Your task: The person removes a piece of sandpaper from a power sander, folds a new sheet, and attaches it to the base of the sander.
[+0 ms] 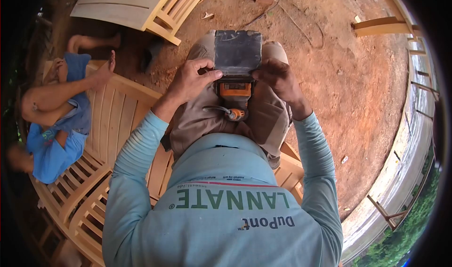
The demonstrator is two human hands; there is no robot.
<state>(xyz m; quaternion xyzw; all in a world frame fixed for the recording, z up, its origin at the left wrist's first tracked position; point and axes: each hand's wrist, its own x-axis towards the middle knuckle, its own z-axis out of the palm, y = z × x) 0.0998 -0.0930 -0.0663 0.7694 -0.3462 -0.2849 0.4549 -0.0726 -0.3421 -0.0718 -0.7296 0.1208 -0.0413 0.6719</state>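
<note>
The left hand [195,80] and right hand [278,78] reach forward over the lap, fingers curled, each pinching 1 lower corner of the sheet [238,51]. Dark, squarish and scuffed, the sheet is at upper center; the orange-and-black tool [235,95] is just below, between 2 thighs.

Your shirt [226,210] is pale blue, with green and dark blue lettering and a pink-red stripe. Your trousers [202,118] look brownish grey. The power tool [235,90] is orange and black; the sheet [238,50] seems dark grey, faintly scuffed. The ground [358,88] is reddish brown.
</note>
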